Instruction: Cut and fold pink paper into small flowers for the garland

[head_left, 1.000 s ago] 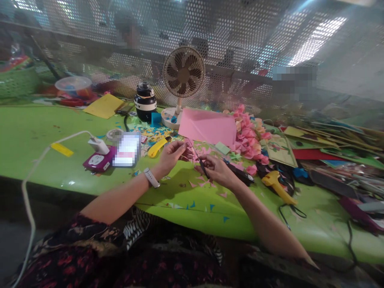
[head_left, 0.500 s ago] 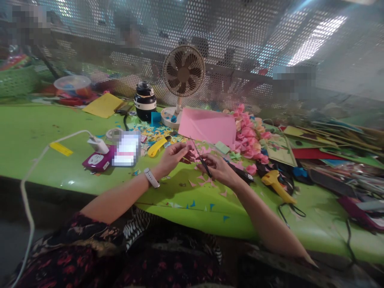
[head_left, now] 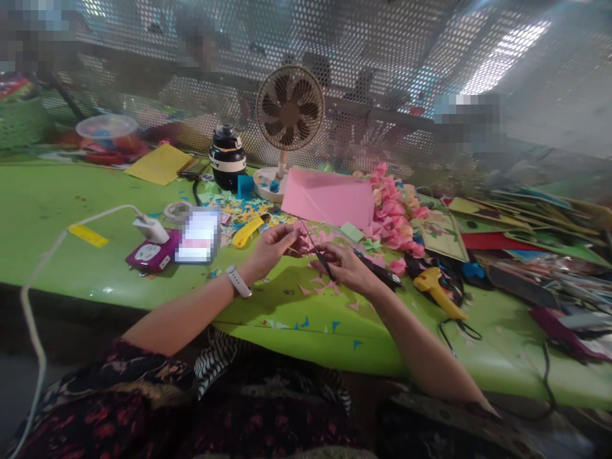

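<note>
Above the green table, my left hand (head_left: 273, 250) is closed in a pinch on a small piece of pink paper, mostly hidden behind the fingers. Close by on the right, my right hand (head_left: 348, 268) is wrapped round dark scissors (head_left: 325, 261), whose thin blades point up and left toward the pinched paper. Small pink paper scraps (head_left: 319, 285) lie on the table beneath the hands. A large pink paper sheet (head_left: 329, 199) lies just beyond them, beside a heap of pink paper flowers (head_left: 393, 213).
A yellow cutter (head_left: 248, 232), a phone (head_left: 197, 236) and a purple power socket (head_left: 148, 254) lie left of my hands. Behind stand a black bottle (head_left: 227, 159) and a fan (head_left: 289, 108). On the right rests a yellow glue gun (head_left: 437, 290) near stacked coloured sheets.
The whole view has shifted slightly, with things appearing a little further left and up. Both hands keep nearly the same pose, scissors still against the paper area.
</note>
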`<state>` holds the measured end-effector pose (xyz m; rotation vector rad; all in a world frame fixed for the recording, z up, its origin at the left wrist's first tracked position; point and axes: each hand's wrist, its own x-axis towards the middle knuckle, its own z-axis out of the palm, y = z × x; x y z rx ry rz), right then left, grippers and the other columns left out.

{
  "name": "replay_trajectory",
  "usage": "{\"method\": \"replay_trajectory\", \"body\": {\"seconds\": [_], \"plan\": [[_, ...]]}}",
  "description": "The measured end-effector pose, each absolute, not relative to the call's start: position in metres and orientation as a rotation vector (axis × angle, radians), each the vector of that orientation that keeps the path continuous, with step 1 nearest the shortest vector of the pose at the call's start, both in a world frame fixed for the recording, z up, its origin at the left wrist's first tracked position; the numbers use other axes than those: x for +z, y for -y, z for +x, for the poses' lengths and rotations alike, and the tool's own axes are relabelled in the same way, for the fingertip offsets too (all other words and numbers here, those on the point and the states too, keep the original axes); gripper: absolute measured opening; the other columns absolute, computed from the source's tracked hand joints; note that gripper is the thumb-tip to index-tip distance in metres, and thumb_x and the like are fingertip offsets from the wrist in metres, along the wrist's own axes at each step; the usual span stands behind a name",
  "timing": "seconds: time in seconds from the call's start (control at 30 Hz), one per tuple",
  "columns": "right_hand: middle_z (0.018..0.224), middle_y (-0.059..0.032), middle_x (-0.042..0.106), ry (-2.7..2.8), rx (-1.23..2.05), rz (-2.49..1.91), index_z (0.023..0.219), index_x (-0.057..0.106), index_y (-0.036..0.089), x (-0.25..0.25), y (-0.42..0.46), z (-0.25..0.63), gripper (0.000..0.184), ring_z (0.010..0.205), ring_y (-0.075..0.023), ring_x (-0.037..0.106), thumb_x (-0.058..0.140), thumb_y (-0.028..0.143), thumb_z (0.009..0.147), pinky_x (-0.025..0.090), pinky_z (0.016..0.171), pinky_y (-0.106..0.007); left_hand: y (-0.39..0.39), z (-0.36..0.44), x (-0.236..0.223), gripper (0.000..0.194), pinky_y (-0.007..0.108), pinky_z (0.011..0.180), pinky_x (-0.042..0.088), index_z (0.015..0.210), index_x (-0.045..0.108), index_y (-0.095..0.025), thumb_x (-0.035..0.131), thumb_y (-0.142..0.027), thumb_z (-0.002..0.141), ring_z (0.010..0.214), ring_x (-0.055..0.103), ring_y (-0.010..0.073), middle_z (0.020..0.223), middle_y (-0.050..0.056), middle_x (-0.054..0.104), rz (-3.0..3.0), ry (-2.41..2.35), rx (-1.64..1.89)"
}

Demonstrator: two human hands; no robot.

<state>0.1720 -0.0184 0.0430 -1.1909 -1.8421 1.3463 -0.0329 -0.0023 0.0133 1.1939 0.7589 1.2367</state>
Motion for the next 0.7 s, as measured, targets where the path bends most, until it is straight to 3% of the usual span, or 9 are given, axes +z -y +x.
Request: {"method": "replay_trajectory", "body": {"seconds": [0.37, 0.7], "plan": [[0.086, -0.0028, 0.068, 1.83, 1.327, -1.149, 0.095, 0.065, 0.022, 0.0441, 0.0184, 0.1726, 0.041, 0.084, -0.0211, 0.068, 0.083, 0.051, 0.072, 0.055, 0.071, -0.032, 0.0026, -0.0329, 0.0122, 0.039, 0.027, 0.067, 0.061, 0.088, 0.067, -0.016, 0.075, -0.054, 0.081, 0.071, 0.072, 0.0145, 0.076, 0.004, 0.073, 1.219, -0.765, 1.226], [0.08, -0.0014, 0.067, 1.834, 1.357, -1.16, 0.099, 0.064, 0.021, 0.041, 0.0179, 0.1737, 0.043, 0.08, -0.0197, 0.067, 0.083, 0.049, 0.073, 0.054, 0.067, -0.03, 0.0043, -0.0329, 0.0129, 0.036, 0.027, 0.068, 0.061, 0.088, 0.066, -0.017, 0.074, -0.052, 0.083, 0.074, 0.072, 0.0148, 0.077, 0.004, 0.073, 1.221, -0.77, 1.238]]}}
